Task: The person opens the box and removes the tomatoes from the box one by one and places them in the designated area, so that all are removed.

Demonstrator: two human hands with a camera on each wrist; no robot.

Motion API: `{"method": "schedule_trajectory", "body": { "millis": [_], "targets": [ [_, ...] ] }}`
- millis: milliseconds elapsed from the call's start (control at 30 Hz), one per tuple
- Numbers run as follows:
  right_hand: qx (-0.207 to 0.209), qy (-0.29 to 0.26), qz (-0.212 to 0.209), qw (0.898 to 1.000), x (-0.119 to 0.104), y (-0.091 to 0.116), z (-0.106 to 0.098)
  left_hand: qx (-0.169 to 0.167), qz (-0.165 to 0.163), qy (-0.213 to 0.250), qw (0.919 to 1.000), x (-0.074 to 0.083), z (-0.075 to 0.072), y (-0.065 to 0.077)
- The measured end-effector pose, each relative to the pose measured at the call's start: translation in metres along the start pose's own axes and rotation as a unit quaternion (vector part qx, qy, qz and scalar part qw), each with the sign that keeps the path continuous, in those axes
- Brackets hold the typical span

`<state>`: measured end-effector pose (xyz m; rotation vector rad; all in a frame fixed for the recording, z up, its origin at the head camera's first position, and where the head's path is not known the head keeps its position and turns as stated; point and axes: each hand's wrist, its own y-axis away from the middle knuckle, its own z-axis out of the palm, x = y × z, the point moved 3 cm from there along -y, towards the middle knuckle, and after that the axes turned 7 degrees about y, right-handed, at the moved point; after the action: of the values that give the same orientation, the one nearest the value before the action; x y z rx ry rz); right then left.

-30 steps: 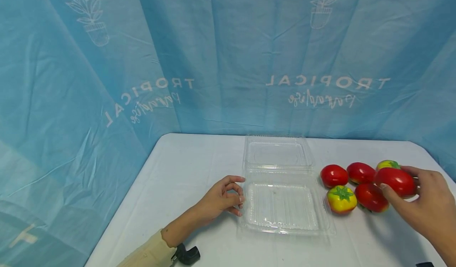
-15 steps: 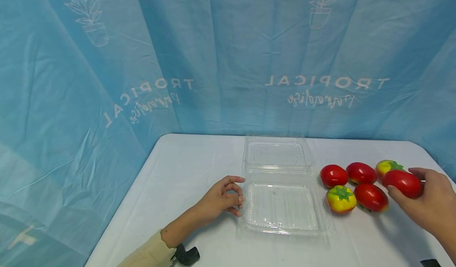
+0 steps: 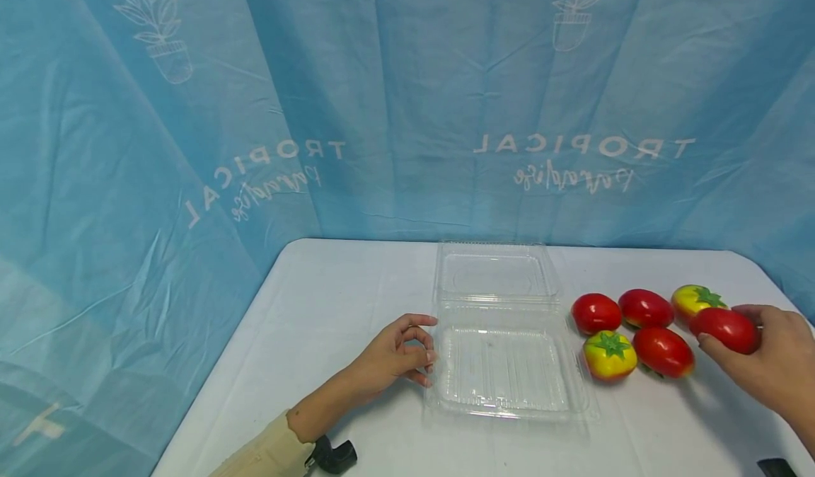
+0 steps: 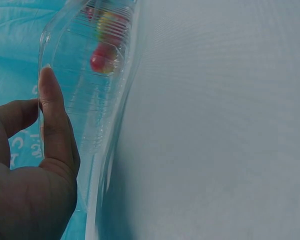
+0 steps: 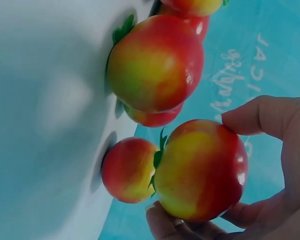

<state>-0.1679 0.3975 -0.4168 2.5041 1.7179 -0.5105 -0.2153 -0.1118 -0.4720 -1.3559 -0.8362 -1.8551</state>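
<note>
My right hand grips a toy tomato at the right of the head view, thumb on one side and fingers on the other. Up close in the right wrist view, this tomato is red and yellow with green leaves. My left hand pinches the left rim of a clear plastic clamshell container, which lies with its lid folded back. The left wrist view has thumb and finger meeting at the rim. Between the container and my right hand sit several more tomatoes, including a yellow one with green leaves.
A white-covered table carries everything. Behind it and along its left hangs a blue printed curtain. Another yellow tomato stands at the back right, right by the held one.
My right hand has drawn the held tomato a little to the right, off the front tomato it overlapped, uncovering more of the yellow one behind. My left hand and the container stay put.
</note>
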Motion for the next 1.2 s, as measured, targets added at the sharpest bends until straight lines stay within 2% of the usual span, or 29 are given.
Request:
{"method": "schedule_trajectory", "body": {
  "millis": [533,833,1200],
  "targets": [
    [-0.042,0.005,0.015,0.999,0.014,-0.008,0.009,-0.007,0.004,-0.006,1.0,0.0,0.0,0.0],
    [-0.083,0.004,0.009,0.997,0.022,-0.013,0.015,-0.006,0.004,-0.006,1.0,0.0,0.0,0.0],
    [-0.12,0.004,0.026,0.992,0.027,-0.017,0.02,-0.006,0.002,-0.004,1.0,0.0,-0.001,0.0]
  ]
}}
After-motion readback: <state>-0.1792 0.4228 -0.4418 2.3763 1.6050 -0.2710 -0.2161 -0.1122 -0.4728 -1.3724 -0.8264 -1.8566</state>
